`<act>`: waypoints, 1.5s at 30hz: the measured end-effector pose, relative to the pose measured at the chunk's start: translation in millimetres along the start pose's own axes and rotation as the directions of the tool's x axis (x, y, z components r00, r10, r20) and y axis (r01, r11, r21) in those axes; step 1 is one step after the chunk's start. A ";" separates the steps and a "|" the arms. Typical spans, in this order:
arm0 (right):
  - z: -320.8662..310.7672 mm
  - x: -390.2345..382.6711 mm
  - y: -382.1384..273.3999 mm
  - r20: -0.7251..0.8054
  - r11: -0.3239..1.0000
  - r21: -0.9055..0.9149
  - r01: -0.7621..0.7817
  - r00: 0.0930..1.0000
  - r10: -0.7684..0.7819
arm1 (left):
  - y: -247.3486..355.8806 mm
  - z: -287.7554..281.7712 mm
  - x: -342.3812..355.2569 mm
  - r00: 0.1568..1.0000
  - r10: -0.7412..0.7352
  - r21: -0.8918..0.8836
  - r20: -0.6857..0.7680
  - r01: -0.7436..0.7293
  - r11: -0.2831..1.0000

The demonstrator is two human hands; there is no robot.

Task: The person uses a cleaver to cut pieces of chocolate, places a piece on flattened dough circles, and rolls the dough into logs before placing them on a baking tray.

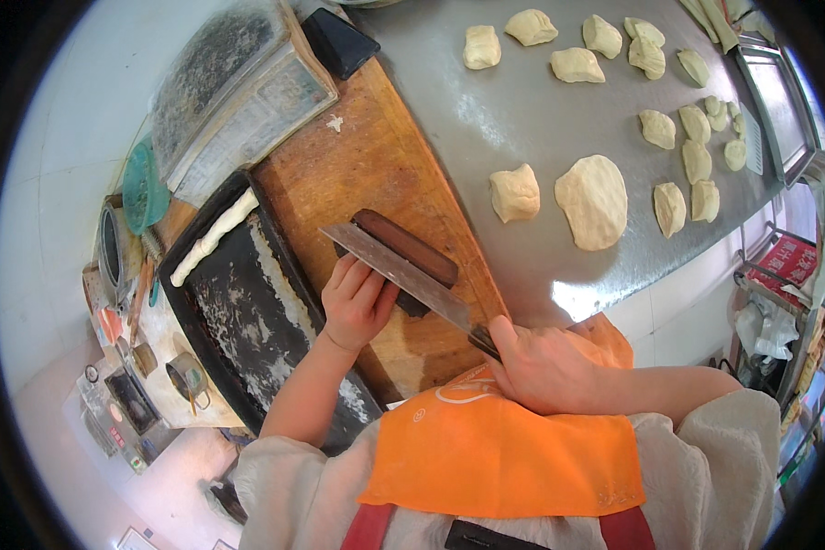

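Observation:
My right hand (541, 367) grips the dark handle of a broad cleaver (403, 272), whose blade lies flat across a dark brown sharpening stone (411, 247). My left hand (356, 301) presses its fingers on the blade's flat side, near the tip. The stone rests on a worn wooden board (376, 174). An orange apron covers my front below both hands.
A black baking tray (247, 321) with a strip of white dough (213, 236) lies left of the board. Several dough pieces (594, 200) are spread over the steel table (522, 110). A green lid, tins and small tools sit at far left.

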State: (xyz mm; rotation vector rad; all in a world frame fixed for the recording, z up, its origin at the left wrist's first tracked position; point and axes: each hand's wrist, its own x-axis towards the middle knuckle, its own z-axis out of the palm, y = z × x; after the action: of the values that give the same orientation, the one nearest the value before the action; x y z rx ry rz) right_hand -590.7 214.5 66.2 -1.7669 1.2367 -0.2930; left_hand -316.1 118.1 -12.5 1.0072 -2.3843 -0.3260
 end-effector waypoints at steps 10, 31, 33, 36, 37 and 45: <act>-10.5 5.8 -10.5 0.136 0.989 -0.067 -0.135 0.980 0.143 | -0.2 1.6 -0.5 1.000 0.000 0.001 -0.020 0.000 1.000; -0.1 38.1 -4.3 0.190 0.985 -0.070 -0.155 0.968 0.166 | 6.9 2.7 2.7 0.994 -0.072 -0.033 -0.079 0.069 0.997; -3.6 42.6 -6.7 0.225 0.974 -0.008 -0.226 0.949 0.222 | 9.2 2.3 3.9 0.994 -0.074 -0.036 -0.078 0.071 0.997; 7.0 20.4 4.0 0.145 0.979 -0.058 -0.196 0.969 0.202 | 7.5 1.0 4.9 0.994 -0.078 -0.053 -0.072 0.075 0.996; 8.5 16.9 7.3 0.133 0.981 -0.057 -0.186 0.972 0.192 | 7.9 2.0 4.3 0.994 -0.084 -0.059 -0.069 0.079 0.995; 8.7 47.0 11.1 0.155 0.987 -0.059 -0.150 0.975 0.158 | 10.6 1.8 4.2 0.993 -0.111 -0.079 -0.048 0.107 0.991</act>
State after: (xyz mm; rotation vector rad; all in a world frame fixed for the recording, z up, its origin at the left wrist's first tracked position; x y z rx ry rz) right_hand -570.0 179.4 38.9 -1.6878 1.2644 -0.0318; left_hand -325.8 122.5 -8.0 1.0991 -2.2574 -0.4214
